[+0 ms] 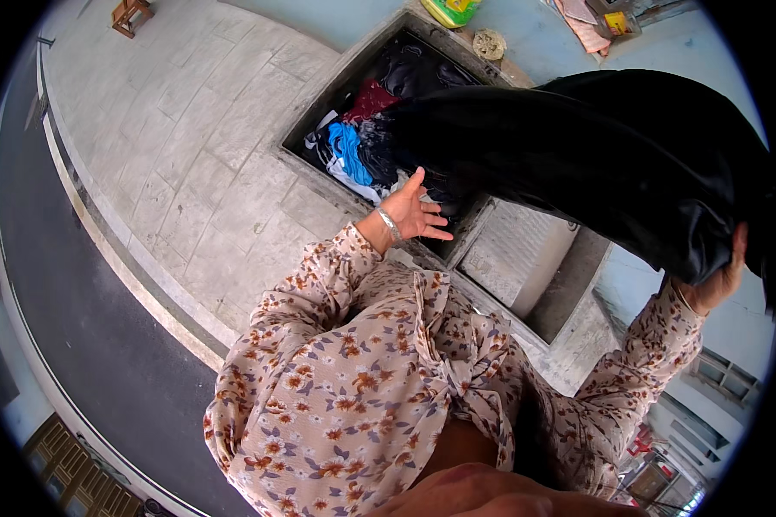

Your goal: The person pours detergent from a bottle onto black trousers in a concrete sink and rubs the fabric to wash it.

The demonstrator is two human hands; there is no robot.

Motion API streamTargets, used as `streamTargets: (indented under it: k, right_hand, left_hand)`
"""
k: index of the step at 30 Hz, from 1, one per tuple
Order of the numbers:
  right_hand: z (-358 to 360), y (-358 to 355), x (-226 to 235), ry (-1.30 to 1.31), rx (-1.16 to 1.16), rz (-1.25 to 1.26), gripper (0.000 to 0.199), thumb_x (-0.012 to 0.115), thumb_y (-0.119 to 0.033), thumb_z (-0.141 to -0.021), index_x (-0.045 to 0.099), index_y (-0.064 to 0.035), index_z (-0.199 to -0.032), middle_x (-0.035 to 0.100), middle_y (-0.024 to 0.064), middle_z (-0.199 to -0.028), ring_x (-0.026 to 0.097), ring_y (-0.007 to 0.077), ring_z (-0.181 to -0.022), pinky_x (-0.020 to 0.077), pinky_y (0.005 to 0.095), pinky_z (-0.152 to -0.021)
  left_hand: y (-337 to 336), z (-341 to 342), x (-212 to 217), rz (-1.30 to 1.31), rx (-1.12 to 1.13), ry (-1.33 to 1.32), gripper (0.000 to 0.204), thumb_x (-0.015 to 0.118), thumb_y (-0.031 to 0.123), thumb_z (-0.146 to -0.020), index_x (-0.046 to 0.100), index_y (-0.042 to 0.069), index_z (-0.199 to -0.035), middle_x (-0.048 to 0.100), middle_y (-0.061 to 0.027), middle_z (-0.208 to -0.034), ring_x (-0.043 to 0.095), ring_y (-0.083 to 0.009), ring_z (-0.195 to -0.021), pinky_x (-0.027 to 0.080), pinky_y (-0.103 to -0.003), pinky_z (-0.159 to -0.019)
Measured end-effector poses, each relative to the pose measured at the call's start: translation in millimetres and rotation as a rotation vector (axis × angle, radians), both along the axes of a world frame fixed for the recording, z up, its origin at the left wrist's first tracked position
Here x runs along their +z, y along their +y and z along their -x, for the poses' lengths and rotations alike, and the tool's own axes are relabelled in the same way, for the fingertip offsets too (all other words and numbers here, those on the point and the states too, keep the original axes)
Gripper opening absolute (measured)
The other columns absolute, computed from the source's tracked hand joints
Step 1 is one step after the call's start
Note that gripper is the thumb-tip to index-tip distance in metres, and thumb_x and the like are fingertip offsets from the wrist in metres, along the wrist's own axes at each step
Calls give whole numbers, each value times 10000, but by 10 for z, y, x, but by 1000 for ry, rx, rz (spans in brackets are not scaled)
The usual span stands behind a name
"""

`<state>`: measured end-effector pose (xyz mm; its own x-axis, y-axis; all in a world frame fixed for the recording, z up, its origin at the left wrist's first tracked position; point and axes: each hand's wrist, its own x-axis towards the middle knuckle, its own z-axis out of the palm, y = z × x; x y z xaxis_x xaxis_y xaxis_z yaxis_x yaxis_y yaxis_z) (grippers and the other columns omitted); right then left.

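Through the head view, I judge the black cloth point(578, 155) soft, slippery and likely heavy, best held by a bunched fold. It stretches from the basin point(345, 80) rightward to my right hand point(717, 280), whose fingers grip it; my left hand point(412, 213) spreads empty, apart from it.

The scene is lit by diffuse daylight; soft shadows are cast. Faint sheen is caught on the black cloth point(586, 151). The road point(78, 258) is bent by fisheye distortion; corners are blacked out.
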<state>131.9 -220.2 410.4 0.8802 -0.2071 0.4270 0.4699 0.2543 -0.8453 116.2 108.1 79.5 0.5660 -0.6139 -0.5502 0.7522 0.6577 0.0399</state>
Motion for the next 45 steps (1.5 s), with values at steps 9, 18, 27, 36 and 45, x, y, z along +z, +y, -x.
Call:
streamTargets:
  k: [9, 18, 27, 36, 45]
  right_hand:
    - [1510, -1229, 755, -106, -400, 5, 425, 508, -228, -875, 475, 10, -1226, 523, 158, -1227, 523, 276, -1104, 397, 383, -979]
    - [2659, -1104, 144, -132, -642, -8, 447, 481, -266, -891, 458, 9, -1242, 503, 160, -1248, 508, 283, -1123, 383, 388, -993]
    - [2635, -865, -483, -351, -498, -173, 472, 453, -305, -906, 440, 8, -1259, 483, 162, -1269, 492, 290, -1141, 368, 393, -1006]
    - [2091, -345, -607, -440, -303, -258, 498, 426, -343, -921, 422, 7, -1276, 464, 164, -1290, 477, 297, -1160, 353, 397, -1020]
    - [304, 537, -1818, -61, -131, 643, 219, 650, -25, -747, 617, 46, -952, 616, 74, -953, 562, 121, -841, 437, 244, -737]
  left_hand:
    - [-444, -191, 630, 367, 307, -132, 753, 377, 660, -830, 357, 113, -1346, 375, -121, -1379, 394, -329, -1234, 321, -547, -993]
    - [-753, -819, 628, 703, 173, -359, 584, 407, 575, -868, 546, 88, -1160, 575, -90, -1176, 528, -284, -1078, 401, -478, -952]
    - [-759, -1381, 2115, 531, 85, -779, 506, 502, 463, -871, 542, 19, -1112, 581, -129, -1145, 546, -265, -1062, 410, -438, -972]
    - [-776, -2391, 2019, 340, 161, -921, 584, 488, 508, -866, 501, 19, -1186, 536, -147, -1222, 507, -286, -1129, 367, -434, -1013]
    - [-220, -1494, -13, -438, -260, -140, 843, 442, 604, -845, 58, 147, -1442, 127, -273, -1431, 213, -482, -1284, 190, -721, -935]
